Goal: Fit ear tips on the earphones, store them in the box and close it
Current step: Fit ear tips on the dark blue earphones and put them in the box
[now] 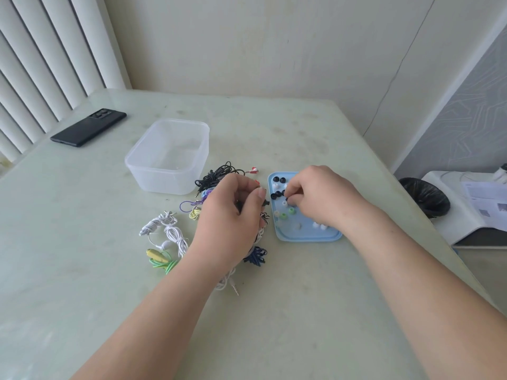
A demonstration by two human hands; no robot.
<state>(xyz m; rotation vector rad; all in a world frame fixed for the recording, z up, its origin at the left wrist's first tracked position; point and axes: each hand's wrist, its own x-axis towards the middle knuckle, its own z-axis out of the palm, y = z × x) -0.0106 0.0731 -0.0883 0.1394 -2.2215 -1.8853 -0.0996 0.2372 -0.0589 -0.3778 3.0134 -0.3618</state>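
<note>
My left hand pinches a small black earphone bud over a heap of coiled earphones: black, white, green-yellow and dark blue. My right hand reaches into the upturned light-blue lid, its fingertips pinching a black ear tip. Several loose black, white and green ear tips lie on the lid. The clear plastic box stands open behind the heap.
A black phone lies at the table's far left. Off the table's right edge are a bin with a black liner and a white stand with a paper sheet. A wall runs close behind the table.
</note>
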